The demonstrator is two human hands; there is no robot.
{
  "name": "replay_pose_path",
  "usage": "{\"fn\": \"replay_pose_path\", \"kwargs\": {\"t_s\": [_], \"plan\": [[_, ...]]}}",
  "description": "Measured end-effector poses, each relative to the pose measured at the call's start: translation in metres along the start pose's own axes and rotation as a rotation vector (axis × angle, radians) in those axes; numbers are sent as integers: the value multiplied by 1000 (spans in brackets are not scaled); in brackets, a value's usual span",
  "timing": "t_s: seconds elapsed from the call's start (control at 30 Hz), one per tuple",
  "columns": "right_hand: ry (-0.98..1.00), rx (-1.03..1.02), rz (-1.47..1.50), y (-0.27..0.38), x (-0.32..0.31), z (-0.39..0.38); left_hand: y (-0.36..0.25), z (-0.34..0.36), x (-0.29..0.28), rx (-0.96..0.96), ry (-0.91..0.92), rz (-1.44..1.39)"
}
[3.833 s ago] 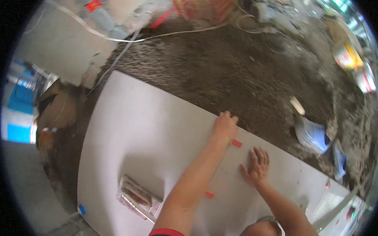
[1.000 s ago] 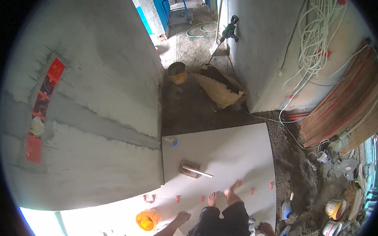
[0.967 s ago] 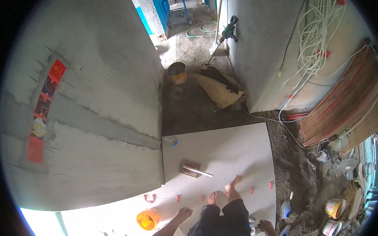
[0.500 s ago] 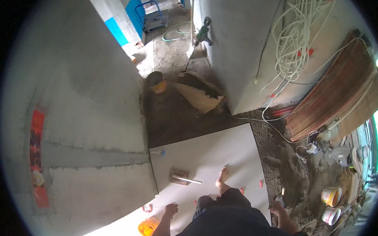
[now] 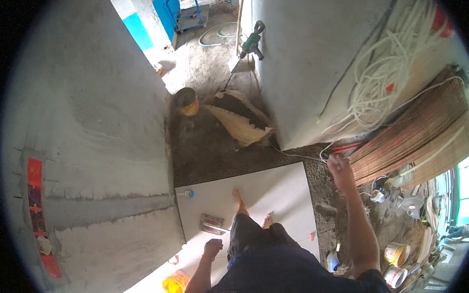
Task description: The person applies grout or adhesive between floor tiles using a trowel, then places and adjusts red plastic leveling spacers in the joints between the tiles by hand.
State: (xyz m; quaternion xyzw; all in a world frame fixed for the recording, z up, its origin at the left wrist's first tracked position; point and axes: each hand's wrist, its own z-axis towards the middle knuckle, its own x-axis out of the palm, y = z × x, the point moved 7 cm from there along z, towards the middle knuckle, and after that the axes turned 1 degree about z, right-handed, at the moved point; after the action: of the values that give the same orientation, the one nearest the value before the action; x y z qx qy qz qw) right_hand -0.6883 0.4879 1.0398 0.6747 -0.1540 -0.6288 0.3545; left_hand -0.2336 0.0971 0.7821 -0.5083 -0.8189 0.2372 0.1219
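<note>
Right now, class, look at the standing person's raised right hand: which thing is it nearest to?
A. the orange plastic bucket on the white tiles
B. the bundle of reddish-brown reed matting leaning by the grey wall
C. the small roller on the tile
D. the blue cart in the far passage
B: the right hand is stretched out beside the lower end of the reddish-brown reed matting, far from the other things.

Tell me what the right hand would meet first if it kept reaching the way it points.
Probably the red cables at the foot of the grey concrete wall; the right hand is stretched toward them, though depth is unclear.
</note>
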Motion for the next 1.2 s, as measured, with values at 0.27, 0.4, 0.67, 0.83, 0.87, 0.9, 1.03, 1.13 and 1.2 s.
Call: {"fn": "replay_pose_path", "kwargs": {"t_s": [0.27, 0.4, 0.67, 0.83, 0.87, 0.9, 1.03, 1.13, 1.2], "plan": [[-220, -124, 93, 142, -43, 165, -16, 43, -58, -167, -22, -6], [-535, -58, -101, 73, -87, 228, -45, 80, -92, 153, 31, 4], [-681, 176, -415, -14, -138, 253, -149, 90, -105, 410, -165, 402], [-731, -154, -84, -61, -149, 271, -149, 82, -107, 394, -149, 367], [-738, -84, -244, -51, -123, 266, -133, 73, -115, 448, -154, 405], [-745, -25, -408, -29, -103, 261, -116, 65, -123, 503, -155, 441], [-787, -45, -766, 10, -144, 261, -124, 77, -71, 406, -142, 899], [-637, 250, -400, 59, -118, 243, -124, 63, -51, 627, -101, 992], [-605, 386, -430, 58, -117, 242, -114, 65, -45, 533, -80, 1009]]}}
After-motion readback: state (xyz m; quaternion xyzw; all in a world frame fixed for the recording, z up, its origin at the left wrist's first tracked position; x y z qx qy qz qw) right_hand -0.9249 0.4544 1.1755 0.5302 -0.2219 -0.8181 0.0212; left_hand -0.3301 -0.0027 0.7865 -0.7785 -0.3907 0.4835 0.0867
